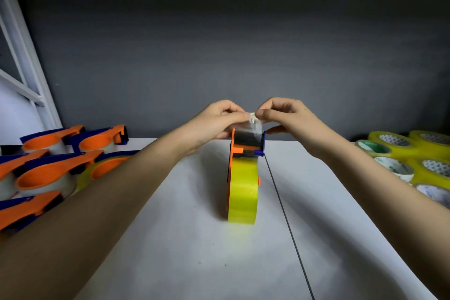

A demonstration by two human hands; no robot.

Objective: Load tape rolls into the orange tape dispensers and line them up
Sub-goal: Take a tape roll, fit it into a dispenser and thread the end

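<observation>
Together, both hands (220,115) (283,114) pinch the tape end (253,120).

A dispenser (246,151) holding a tape roll (243,192) stands on the tabletop (194,238) straight ahead of me. My left hand (219,119) and right hand (285,114) meet above its far end. Loaded dispensers (48,170) crowd my left; spare rolls (409,161) sit on my right.
</observation>
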